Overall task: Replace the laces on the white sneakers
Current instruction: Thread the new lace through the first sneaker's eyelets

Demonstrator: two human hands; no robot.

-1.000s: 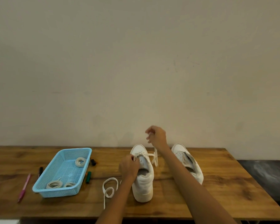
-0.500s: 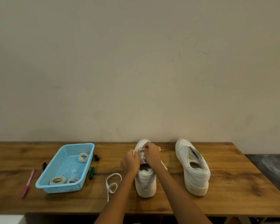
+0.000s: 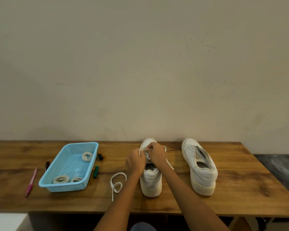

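On the wooden table [image 3: 240, 189], a loose lace [image 3: 116, 182] is lying in loops nearest the front edge, just left of the left sneaker [image 3: 151, 182], while the second sneaker [image 3: 201, 170] is standing apart to the right. Over the left sneaker's eyelets, the left hand [image 3: 135, 161] and right hand [image 3: 157, 153] are touching, each grip pinching a lace end. A blue basket [image 3: 68, 187] of coiled laces is sitting to the left, with pens [image 3: 30, 182] beside it.

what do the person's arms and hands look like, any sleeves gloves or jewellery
Both forearms are bare right down to the frame's lower edge, with no sleeves showing. The left hand and right hand wear no gloves; no watch, bracelet or ring is visible.
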